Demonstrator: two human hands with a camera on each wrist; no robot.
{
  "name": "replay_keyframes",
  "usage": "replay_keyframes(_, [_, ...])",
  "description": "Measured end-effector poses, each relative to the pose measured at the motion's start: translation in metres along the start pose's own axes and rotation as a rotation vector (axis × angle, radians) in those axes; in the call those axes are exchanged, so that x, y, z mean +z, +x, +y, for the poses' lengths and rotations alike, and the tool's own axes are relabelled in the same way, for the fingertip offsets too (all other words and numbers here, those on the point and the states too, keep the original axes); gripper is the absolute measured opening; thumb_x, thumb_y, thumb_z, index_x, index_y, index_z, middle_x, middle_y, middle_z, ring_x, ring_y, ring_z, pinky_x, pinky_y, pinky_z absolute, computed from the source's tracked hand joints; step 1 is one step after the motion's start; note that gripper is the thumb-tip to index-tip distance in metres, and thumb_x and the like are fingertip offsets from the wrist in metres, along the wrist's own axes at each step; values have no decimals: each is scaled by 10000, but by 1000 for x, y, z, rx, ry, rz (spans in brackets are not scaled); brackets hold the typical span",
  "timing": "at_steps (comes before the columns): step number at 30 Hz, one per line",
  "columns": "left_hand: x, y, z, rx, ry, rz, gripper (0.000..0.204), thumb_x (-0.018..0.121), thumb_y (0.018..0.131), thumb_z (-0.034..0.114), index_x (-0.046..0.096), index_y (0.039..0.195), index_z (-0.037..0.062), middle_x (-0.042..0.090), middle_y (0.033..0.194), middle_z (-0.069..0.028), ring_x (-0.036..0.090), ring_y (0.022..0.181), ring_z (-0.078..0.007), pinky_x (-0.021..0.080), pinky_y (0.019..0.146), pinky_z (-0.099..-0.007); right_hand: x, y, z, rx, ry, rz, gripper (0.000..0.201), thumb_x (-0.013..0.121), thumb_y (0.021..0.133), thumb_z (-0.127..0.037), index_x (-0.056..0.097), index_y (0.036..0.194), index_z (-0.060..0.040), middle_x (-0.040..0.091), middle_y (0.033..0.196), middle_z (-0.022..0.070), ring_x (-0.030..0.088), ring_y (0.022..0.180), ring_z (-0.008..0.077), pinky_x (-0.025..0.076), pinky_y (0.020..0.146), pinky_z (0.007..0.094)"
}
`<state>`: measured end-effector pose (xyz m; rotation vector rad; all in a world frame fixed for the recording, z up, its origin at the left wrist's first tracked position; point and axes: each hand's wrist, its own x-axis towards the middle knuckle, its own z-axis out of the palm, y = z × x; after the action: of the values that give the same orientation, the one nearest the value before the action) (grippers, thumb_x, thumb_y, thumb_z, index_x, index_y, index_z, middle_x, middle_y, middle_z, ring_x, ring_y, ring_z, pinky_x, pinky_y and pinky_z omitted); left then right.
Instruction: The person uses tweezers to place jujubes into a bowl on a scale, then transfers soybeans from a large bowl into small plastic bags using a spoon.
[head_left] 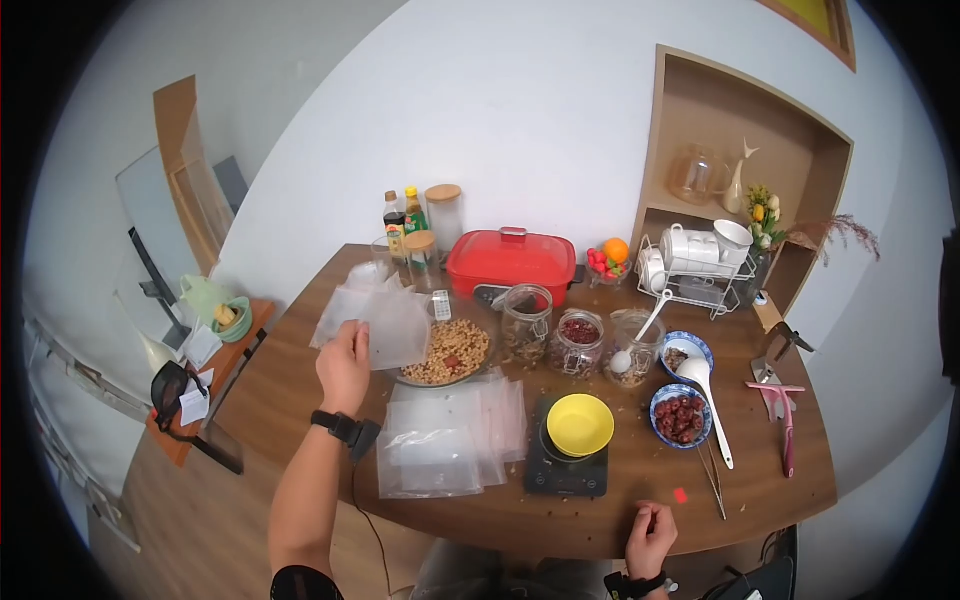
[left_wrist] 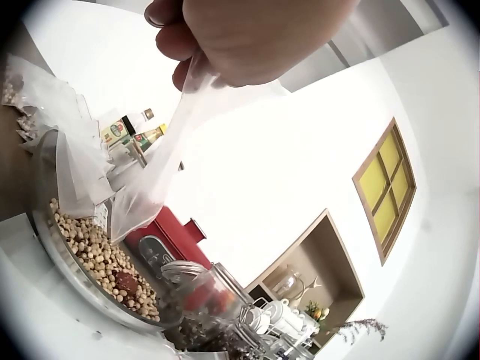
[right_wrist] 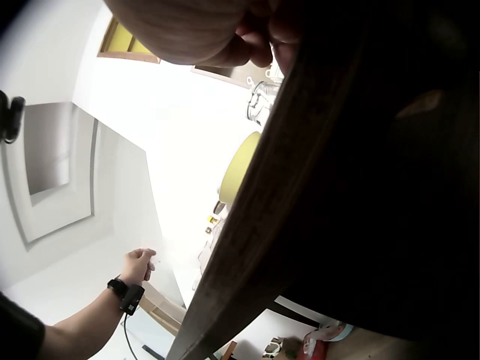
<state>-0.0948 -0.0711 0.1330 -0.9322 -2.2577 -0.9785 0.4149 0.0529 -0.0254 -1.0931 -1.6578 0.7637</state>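
My left hand (head_left: pixel 343 368) pinches a clear plastic bag (head_left: pixel 398 335) by its edge and holds it up at the left of the table. In the left wrist view the bag (left_wrist: pixel 154 184) hangs down from the fingers, over a large glass bowl (left_wrist: pixel 56 244) of pale beans or nuts (left_wrist: pixel 101 259) with a dark reddish piece among them. More clear bags (head_left: pixel 435 455) lie flat in a stack on the near side of that bowl. At the front edge of the table rests my right hand (head_left: pixel 650 538), its fingers loosely curled around nothing.
A yellow bowl (head_left: pixel 580 425) sits on a black kitchen scale (head_left: pixel 566 478). Several glass jars (head_left: pixel 577 345) stand behind it. Right of them are blue-patterned bowls (head_left: pixel 680 416), a white ladle (head_left: pixel 712 410) and a pink peeler-like tool (head_left: pixel 788 440). A red electric pot (head_left: pixel 512 262) stands at the back.
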Motion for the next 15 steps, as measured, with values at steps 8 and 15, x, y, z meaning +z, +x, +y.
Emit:
replay_keyframes(8, [9,-28,-26,-85,-271,-23,227,645,1092,258,728,1069,48,709,742,-122,666,587,-290,508,579,-435,-2,0,-4,14,-29,-12,175,607,1094,-103,687,1012,29,700,904,82,629,812,136,519,759,311])
replay_keyframes(15, [-22,-76,-5,-631,-956,-376,221,588,1143,243,720,1142,67,687,743,-20,571,560,-72,455,508,-245,2,2,-6,-48,0,10,168,604,1094,-92,685,1011,30,701,908,84,621,797,125,511,738,297])
